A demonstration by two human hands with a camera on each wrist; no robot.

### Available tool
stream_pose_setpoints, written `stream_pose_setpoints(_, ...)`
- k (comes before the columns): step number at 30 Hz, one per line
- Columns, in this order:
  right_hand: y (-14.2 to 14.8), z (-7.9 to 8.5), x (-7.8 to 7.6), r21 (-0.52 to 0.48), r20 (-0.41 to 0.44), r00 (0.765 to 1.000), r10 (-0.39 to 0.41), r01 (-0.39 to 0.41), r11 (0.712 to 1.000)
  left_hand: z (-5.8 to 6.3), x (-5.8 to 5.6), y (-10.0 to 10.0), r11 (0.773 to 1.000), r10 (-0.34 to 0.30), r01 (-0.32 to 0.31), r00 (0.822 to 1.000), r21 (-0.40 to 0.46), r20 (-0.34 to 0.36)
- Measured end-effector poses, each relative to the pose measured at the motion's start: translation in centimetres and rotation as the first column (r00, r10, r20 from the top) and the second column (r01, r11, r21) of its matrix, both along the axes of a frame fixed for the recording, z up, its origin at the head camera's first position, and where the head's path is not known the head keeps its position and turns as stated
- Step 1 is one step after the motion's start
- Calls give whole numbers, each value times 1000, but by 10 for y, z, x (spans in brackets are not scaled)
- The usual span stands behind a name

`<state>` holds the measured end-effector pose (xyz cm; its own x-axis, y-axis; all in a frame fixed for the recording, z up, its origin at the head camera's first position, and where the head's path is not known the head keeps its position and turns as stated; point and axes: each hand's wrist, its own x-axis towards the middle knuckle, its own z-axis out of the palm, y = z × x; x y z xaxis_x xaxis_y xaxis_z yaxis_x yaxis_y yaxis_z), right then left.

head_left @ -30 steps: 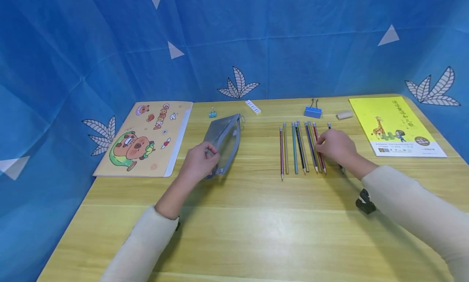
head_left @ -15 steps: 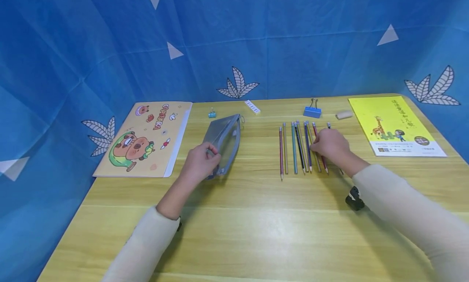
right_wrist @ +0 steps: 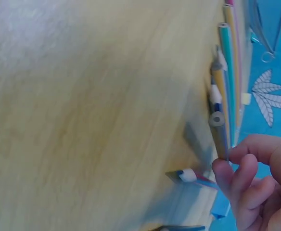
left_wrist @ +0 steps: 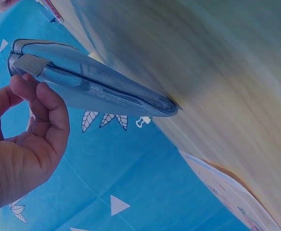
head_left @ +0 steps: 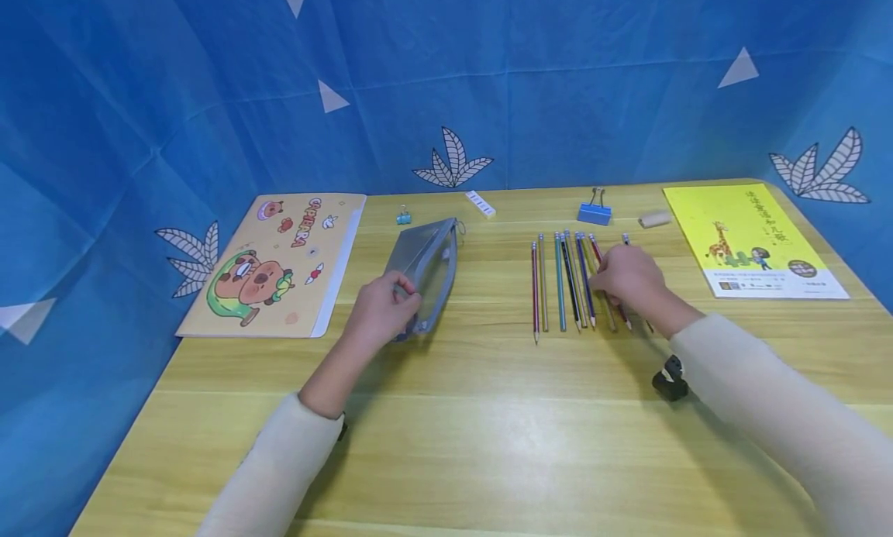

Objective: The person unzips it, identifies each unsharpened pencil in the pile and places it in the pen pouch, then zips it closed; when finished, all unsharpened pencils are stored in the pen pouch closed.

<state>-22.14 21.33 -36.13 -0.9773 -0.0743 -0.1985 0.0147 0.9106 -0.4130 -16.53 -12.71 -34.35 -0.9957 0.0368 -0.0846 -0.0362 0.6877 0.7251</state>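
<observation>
My left hand (head_left: 384,311) pinches the near end of a grey zip pouch (head_left: 422,246), which stands on its edge with its mouth parted. In the left wrist view the thumb and fingertips meet at the fabric tab (left_wrist: 32,63) of the pouch. Over a row of pencils, my right hand (head_left: 630,276) pinches a gold pencil (right_wrist: 220,139), its flat end towards the right wrist camera. A red pencil (head_left: 596,249) lies slanted, partly hidden under that hand. To its left are a purple-blue pencil (head_left: 586,281), a teal pencil (head_left: 561,289) and several others. A dark pencil (head_left: 626,239) lies on the right.
At the left lies a capybara folder (head_left: 272,266); at the right, a yellow booklet (head_left: 756,242). Along the back are a teal binder clip (head_left: 404,216), a white eraser (head_left: 480,204), a blue binder clip (head_left: 594,213) and a beige cylinder (head_left: 654,219). A blue curtain (head_left: 558,118) hangs behind.
My right hand has moved slightly left. The purple-blue pencil has shifted left towards the others, and the red pencil has turned to a steeper slant. My left hand and the pouch stay put.
</observation>
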Motion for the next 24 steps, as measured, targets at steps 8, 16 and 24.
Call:
stream_pose_setpoints(8, 8, 14, 9, -153, -59, 998, -32, 22, 988, 1, 1, 0, 1000, 4, -4, 1000, 4, 7)
stream_pose_setpoints(16, 11, 13, 10, -264, -94, 990, -103, 75, 962, 2, 2, 1, 1000, 10, -11, 1000, 21, 13)
stream_pose_setpoints(24, 0, 6, 12, -585, -73, 990, -118, 53, 809, 3, 2, 1, 999, 32, -32, 999, 30, 7)
